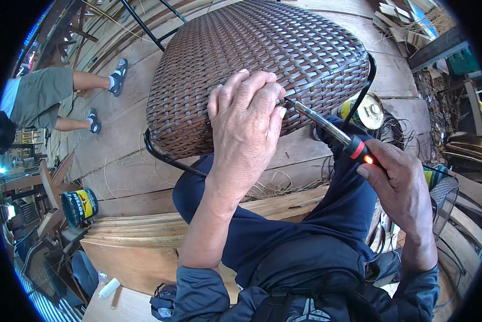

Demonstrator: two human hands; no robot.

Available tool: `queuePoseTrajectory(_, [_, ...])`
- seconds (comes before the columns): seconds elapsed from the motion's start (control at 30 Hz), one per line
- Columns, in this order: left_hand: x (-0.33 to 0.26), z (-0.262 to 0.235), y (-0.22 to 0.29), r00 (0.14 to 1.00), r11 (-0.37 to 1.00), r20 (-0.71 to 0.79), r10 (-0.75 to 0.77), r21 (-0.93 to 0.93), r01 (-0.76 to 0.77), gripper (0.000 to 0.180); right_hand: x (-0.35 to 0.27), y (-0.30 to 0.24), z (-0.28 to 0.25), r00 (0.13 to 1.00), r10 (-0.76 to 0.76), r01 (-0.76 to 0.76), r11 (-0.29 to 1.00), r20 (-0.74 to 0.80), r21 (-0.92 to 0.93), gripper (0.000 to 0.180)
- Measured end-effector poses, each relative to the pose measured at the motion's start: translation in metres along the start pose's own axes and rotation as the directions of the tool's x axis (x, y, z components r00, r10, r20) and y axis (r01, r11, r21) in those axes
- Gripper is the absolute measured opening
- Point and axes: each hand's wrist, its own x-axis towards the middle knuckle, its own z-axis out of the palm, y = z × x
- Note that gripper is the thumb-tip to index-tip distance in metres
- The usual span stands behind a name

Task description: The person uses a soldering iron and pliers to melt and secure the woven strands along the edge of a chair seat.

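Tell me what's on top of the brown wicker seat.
The left hand rests on the wicker seat. A soldering iron, in the grip of the right hand, has its tip close beside that hand. Strands directly beneath the left hand are covered.

You can pass over floorboards (120,137) left of the woven seat (235,53); right of it, a black bar (360,96) and tin (371,111) obstruct you.
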Motion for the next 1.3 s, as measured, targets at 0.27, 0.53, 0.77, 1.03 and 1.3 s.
queuePoseTrajectory(0.27, [0.001,-0.001,0.000,1.000,1.000,0.001,-0.003,-0.002,0.003,0.030,-0.001,-0.001,0.000,1.000,0.021,-0.021,1.000,0.006,0.015,0.022])
queuePoseTrajectory(0.53, [0.002,0.000,0.000,1.000,1.000,-0.026,0.007,0.005,-0.007,0.034,0.000,-0.002,0.002,0.999,0.040,-0.040,0.999,0.010,0.034,0.021])
queuePoseTrajectory(0.77, [0.001,0.000,-0.001,1.000,0.999,0.002,-0.016,0.030,0.015,0.027,-0.006,-0.009,-0.005,0.999,0.040,-0.040,0.999,0.008,-0.003,0.020])
queuePoseTrajectory(1.03, [0.003,0.011,0.008,0.997,0.991,-0.044,-0.064,0.113,0.069,0.017,-0.029,0.031,-0.016,0.925,0.318,-0.246,0.918,-0.208,0.310,0.029])
queuePoseTrajectory(1.3, [0.017,0.003,0.019,0.942,0.944,0.100,-0.322,0.112,0.311,0.021,-0.017,0.053,0.007,0.955,0.243,-0.145,0.880,-0.168,0.453,0.030])
